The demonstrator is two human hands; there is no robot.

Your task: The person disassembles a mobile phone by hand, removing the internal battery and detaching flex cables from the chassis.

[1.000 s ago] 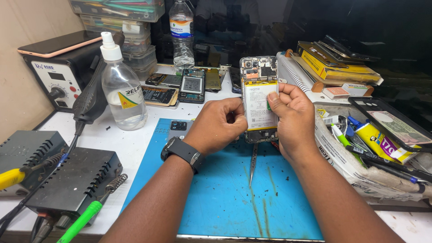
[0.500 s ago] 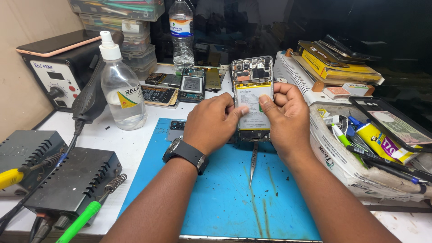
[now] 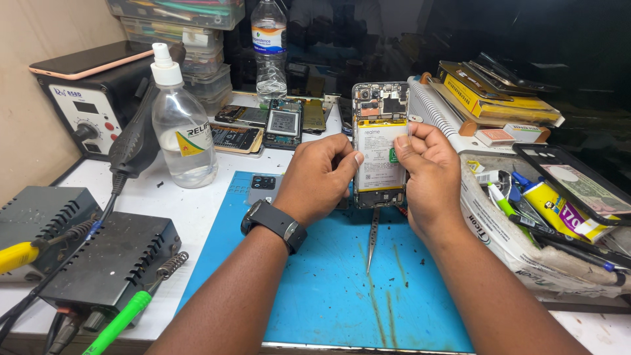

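The white surface [image 3: 197,217] is carrying everything, with a blue work mat [image 3: 328,289] lying at the near centre; black soldering stations [image 3: 98,269] are sitting at the near left and a heap of papers and tubes [image 3: 545,217] is crowding the right; a clear spray bottle [image 3: 179,128] is standing at the far left of the mat, well apart from the hands. Above the far edge of the mat, the opened phone [image 3: 380,141] is being held upright, back cover off, its white battery facing the person; the left hand [image 3: 319,177] is closing narrowly on the phone's left edge with the thumb pressing toward the battery, and the right hand [image 3: 427,174] is gripping the right edge, fingers curled tight. Thin tweezers [image 3: 373,240] are lying on the mat just below the phone. Judging from this, the battery could be bent or punctured if the thumbs are pushing too hard; the phone could also be slipping and dropping onto the tweezers' point, since only the fingertips are holding it.
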